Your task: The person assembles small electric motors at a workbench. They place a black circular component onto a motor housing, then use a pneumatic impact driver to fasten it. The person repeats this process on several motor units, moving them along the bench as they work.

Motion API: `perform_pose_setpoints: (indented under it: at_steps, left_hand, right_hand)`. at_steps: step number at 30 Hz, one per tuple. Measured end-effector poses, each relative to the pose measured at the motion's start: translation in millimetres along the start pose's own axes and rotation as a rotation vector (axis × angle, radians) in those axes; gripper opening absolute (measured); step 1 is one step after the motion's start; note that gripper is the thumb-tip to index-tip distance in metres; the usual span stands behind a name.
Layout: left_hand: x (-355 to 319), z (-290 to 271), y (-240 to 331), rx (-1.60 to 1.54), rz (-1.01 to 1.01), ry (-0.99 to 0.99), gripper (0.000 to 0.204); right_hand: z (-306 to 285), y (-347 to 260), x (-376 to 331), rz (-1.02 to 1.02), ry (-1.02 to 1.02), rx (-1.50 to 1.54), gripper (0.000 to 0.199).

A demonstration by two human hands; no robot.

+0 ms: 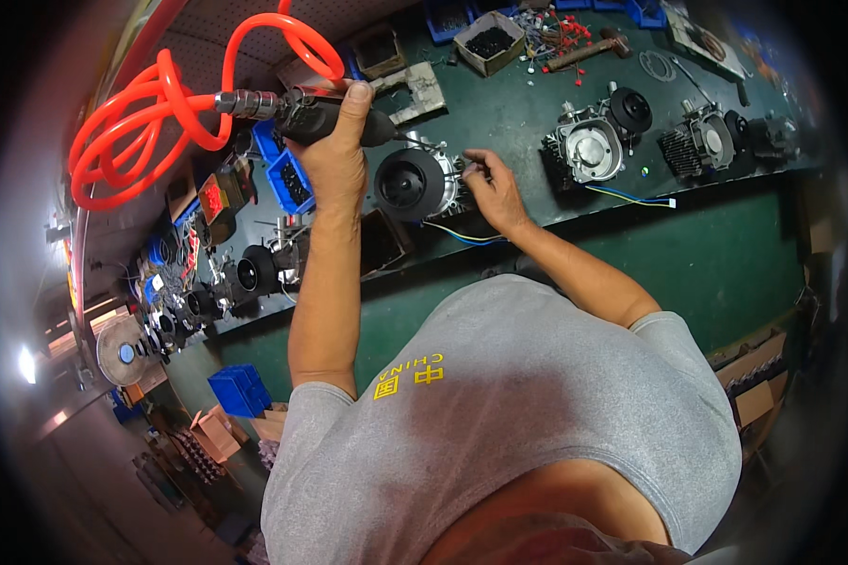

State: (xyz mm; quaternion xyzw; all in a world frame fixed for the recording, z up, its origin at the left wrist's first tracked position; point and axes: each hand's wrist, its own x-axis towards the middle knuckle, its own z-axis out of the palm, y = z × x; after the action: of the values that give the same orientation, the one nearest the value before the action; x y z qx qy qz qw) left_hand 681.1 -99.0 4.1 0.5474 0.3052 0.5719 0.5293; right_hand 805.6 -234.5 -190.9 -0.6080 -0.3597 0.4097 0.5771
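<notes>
My left hand is wrapped round a black pneumatic screwdriver, fed by a coiled orange air hose. The tool's thin bit reaches right, to the top of a cast-metal motor unit with a black round fan wheel. At the unit's right side is my right hand, its fingers curled in close against the housing. Whatever lies between those fingertips is too small to make out. A lead of blue and yellow wires hangs from the unit toward the bench's near edge.
Further motor units stand right, one with an open round housing, and more line the bench at left. Blue bins hold black parts. Behind lie a carton of black parts, a hammer and scattered red pieces. The green bench extends both ways.
</notes>
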Motion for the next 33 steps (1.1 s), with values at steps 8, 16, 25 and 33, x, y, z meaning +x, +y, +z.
perform_pose_setpoints:
  at_steps: [8, 16, 25, 33]
  left_hand:
    - [-3.9, -0.6, -11.1, 0.037, -0.013, -0.008, 0.027]
    - [-21.4, 9.5, 0.3, 0.133, 0.017, -0.156, 0.024]
    - [-20.7, 17.4, -2.2, 0.153, -0.013, -0.282, 0.026]
    - [-15.3, 11.5, 3.9, 0.17, 0.012, -0.283, 0.023]
  right_hand:
    - [10.9, 13.5, -2.4, -0.039, -0.135, -0.266, 0.078]
    - [10.5, 24.6, -1.4, -0.103, -0.122, -0.252, 0.076]
    - [11.3, 25.1, -1.9, -0.136, -0.117, -0.238, 0.075]
    - [6.2, 10.6, 19.6, -0.032, -0.022, -0.062, 0.042]
